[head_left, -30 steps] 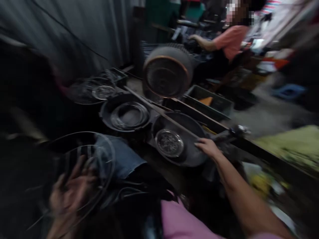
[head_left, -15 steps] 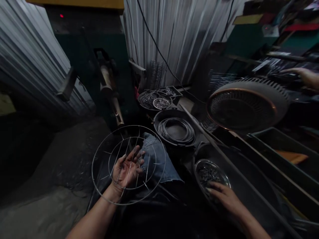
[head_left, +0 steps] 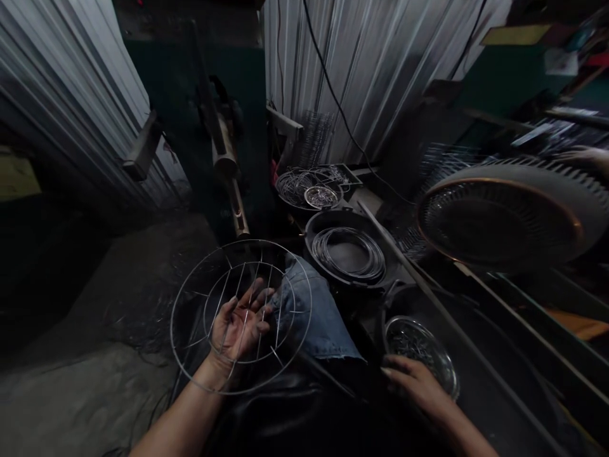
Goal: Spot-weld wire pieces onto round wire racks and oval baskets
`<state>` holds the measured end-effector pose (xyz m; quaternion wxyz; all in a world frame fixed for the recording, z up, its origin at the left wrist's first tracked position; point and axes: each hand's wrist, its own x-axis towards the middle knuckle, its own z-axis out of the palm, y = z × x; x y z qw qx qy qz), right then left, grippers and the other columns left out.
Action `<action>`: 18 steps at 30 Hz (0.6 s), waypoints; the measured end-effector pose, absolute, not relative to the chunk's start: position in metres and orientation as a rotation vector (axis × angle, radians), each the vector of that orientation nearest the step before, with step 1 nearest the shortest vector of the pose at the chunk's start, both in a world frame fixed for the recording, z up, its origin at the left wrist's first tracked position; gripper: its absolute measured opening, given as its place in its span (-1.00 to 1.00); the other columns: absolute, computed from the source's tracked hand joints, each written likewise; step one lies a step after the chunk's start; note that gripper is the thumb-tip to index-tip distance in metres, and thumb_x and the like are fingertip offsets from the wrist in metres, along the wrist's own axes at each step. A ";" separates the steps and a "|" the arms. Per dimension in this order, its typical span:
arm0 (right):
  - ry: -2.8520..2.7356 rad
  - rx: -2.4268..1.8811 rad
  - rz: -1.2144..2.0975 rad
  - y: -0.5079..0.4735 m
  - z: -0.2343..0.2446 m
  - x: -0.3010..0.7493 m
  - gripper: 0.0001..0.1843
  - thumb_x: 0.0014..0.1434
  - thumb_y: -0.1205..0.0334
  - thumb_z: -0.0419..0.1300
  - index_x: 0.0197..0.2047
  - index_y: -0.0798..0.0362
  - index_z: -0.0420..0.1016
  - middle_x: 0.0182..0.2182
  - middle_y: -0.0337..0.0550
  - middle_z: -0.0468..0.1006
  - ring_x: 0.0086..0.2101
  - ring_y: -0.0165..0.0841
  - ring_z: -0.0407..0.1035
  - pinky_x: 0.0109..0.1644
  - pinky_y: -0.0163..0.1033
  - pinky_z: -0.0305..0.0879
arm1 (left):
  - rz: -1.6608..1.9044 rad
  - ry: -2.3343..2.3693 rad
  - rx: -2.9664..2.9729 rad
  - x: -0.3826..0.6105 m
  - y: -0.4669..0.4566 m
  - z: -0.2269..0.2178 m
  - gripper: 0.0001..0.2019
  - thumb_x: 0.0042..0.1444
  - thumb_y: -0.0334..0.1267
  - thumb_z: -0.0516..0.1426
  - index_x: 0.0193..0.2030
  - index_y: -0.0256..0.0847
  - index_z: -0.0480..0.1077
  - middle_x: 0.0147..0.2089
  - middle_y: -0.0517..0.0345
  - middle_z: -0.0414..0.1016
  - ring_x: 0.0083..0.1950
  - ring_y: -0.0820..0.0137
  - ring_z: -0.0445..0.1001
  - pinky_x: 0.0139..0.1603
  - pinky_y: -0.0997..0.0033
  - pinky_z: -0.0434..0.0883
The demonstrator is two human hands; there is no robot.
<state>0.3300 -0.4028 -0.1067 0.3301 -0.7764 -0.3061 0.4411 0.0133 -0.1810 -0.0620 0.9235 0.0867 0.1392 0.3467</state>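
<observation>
A round wire rack (head_left: pixel 295 311), two rings joined by straight bars, is held up by my left hand (head_left: pixel 240 327). The palm faces up with the fingers partly curled among the bars; the exact contact is hard to see. My right hand (head_left: pixel 413 379) is beside the near-left rim of a shiny metal bowl (head_left: pixel 451 374) of small metal pieces (head_left: pixel 413 346). Its fingers are pressed together, and whatever they hold, if anything, is too dark to make out. Blue denim cloth (head_left: pixel 316 311) lies beyond the rack.
A green machine with a projecting metal arm (head_left: pixel 228 165) stands ahead. Black tubs hold coiled wire (head_left: pixel 349 254) and a small bowl of metal bits (head_left: pixel 321 197). A fan (head_left: pixel 504 216) and a long bar (head_left: pixel 428 292) are on the right. Another person's hand (head_left: pixel 583 154) shows at the far right.
My right hand has come out of the bowl and moved left past its rim. The view has swung left, while my left hand and the rack stay nearly in place.
</observation>
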 end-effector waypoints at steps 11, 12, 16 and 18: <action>-0.620 -2.082 1.045 -0.425 -0.115 0.350 -0.77 -0.18 0.11 0.20 -0.47 0.10 0.50 -0.58 -0.23 0.47 -0.52 -0.39 0.33 -0.41 -0.30 0.28 | 0.723 0.453 0.238 0.004 -0.159 -0.082 -0.20 -0.06 -0.34 0.11 0.39 -0.25 0.04 0.17 -0.31 0.38 -0.12 0.14 0.51 -0.40 0.30 0.47; -0.629 -2.080 1.037 -0.425 -0.115 0.348 -0.78 -0.16 0.12 0.19 -0.47 0.10 0.49 -0.58 -0.23 0.46 -0.52 -0.39 0.33 -0.41 -0.31 0.27 | 0.707 0.486 0.240 0.006 -0.160 -0.081 -0.20 -0.07 -0.35 0.11 0.38 -0.26 0.06 0.16 -0.31 0.39 -0.14 0.14 0.51 -0.41 0.30 0.47; -0.780 -2.157 1.121 -0.418 -0.120 0.340 -0.76 -0.01 0.17 0.12 -0.35 0.14 0.51 -0.55 -0.24 0.46 -0.53 -0.40 0.37 -0.42 -0.33 0.27 | 0.668 0.565 0.286 0.007 -0.162 -0.077 -0.20 -0.15 -0.34 0.14 0.34 -0.25 0.15 0.16 -0.29 0.39 -0.15 0.11 0.53 -0.41 0.23 0.52; -0.869 -2.233 1.192 -0.419 -0.124 0.338 -0.77 0.01 0.22 0.13 -0.31 0.14 0.54 -0.48 -0.23 0.51 -0.45 -0.38 0.42 -0.36 -0.33 0.31 | 0.670 0.581 0.327 0.004 -0.160 -0.078 -0.19 -0.19 -0.35 0.15 0.33 -0.22 0.18 0.18 -0.25 0.39 -0.13 0.09 0.54 -0.35 0.17 0.54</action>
